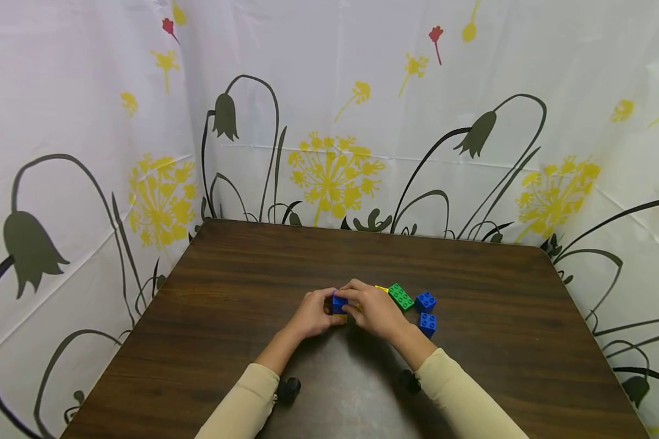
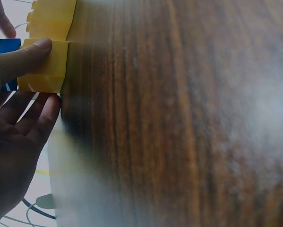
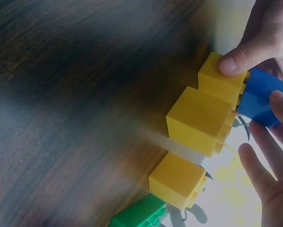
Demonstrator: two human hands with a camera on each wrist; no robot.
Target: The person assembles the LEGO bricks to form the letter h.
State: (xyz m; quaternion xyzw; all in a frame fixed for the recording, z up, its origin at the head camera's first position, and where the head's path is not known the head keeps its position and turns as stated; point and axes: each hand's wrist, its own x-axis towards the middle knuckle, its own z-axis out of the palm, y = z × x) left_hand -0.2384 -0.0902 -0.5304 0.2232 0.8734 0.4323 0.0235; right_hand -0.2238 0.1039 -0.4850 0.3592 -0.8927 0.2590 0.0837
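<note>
A blue brick sits on top of a yellow brick standing on the table. My left hand grips the yellow brick, its thumb flat on the near side in both wrist views. Fingers and thumb of my right hand pinch the blue brick from the other side. Right beside the gripped yellow brick stands a larger yellow brick, mostly hidden by my right hand in the head view.
Another yellow brick and a green brick stand further right. Two blue bricks, one at the back and one nearer, lie beyond them. A patterned curtain hangs behind the brown table.
</note>
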